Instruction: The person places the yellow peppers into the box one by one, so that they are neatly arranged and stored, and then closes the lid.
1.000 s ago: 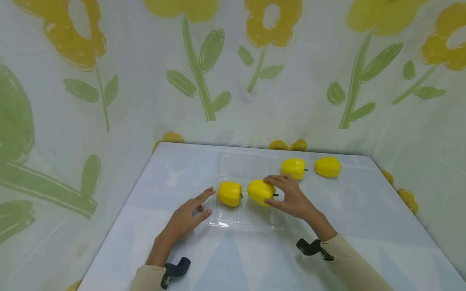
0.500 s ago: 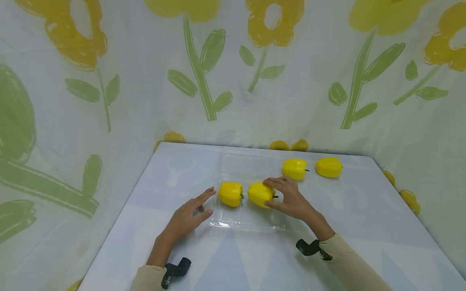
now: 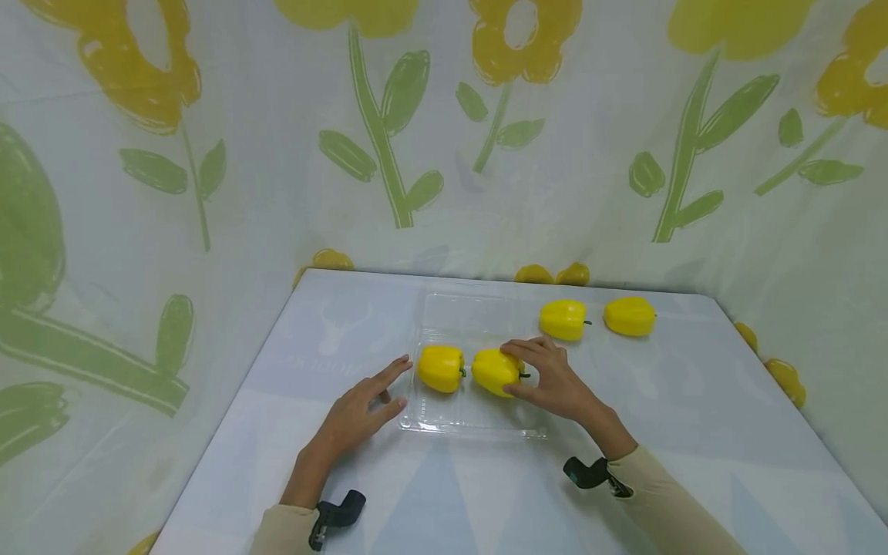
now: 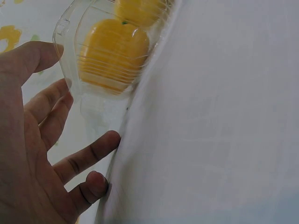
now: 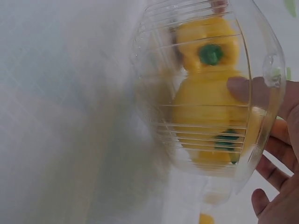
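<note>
A clear plastic clamshell container (image 3: 472, 430) stands on the table with its lid part spread toward the back. In its left side lies a yellow bell pepper (image 3: 438, 368) with a green stem. My right hand (image 3: 555, 381) pinches a second yellow bell pepper (image 3: 494, 373) between thumb and fingers, over the container's right side. Through the clear wall in the right wrist view, the thumb (image 5: 247, 91) reaches over the rim onto that pepper. My left hand (image 3: 354, 412), fingers extended, is at the container's left edge. In the left wrist view its fingertips touch the rim (image 4: 60, 32).
Two more yellow bell peppers, one nearer (image 3: 563, 320) and one farther right (image 3: 629, 316), lie behind my right hand. The white patterned table (image 3: 680, 432) ends at a flower-printed cloth (image 3: 486, 223) at the back and sides.
The bell pepper in my right hand has sunk slightly into the container's right side. My left hand stays at the container's edge. The head view has shifted a little.
</note>
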The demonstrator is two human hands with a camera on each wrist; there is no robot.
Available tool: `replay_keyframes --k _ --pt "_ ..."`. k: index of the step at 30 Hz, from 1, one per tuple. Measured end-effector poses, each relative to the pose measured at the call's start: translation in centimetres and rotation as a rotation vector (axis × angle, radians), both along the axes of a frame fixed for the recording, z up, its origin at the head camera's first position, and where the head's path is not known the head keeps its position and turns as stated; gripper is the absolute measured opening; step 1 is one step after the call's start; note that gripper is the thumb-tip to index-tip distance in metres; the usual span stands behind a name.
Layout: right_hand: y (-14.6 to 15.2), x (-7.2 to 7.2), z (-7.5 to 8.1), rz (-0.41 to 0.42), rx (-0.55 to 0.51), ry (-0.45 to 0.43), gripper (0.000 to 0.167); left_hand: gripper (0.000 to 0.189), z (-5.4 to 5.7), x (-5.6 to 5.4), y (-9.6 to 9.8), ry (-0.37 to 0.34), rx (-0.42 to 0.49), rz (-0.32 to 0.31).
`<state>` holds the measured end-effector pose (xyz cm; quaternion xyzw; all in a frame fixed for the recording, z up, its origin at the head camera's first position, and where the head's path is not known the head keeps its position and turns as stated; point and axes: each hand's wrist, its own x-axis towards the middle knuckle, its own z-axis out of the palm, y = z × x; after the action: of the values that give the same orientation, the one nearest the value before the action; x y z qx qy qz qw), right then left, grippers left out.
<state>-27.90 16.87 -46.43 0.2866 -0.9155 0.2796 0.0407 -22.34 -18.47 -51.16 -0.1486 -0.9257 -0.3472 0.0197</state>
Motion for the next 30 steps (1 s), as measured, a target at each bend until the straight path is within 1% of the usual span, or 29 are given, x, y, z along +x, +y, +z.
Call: replay_keyframes --k 4,13,19,26,30 --pt "0.02 0.03 -0.18 0.007 0.001 -0.002 0.064 0.062 -0.05 0.06 0.03 0.002 -0.005 0.0" --pt "-0.02 -0.08 -0.17 0.023 0.01 0.035 0.063 0.062 -0.1 -0.1 -0.06 0.008 -0.022 -0.008" --pt "-0.02 -0.2 -0.17 0.007 0.028 0.021 0.063 0.062 0.01 -0.11 -0.11 -0.003 -0.019 -0.003" --pt "0.24 -0.28 -0.51 -0.004 0.022 -0.005 0.064 0.062 -0.17 -0.21 -0.09 0.0 -0.029 -0.01" --pt "0.34 -0.31 -0.66 -0.001 0.009 -0.008 0.065 0.062 -0.07 -0.15 -0.1 0.005 -0.02 -0.015"
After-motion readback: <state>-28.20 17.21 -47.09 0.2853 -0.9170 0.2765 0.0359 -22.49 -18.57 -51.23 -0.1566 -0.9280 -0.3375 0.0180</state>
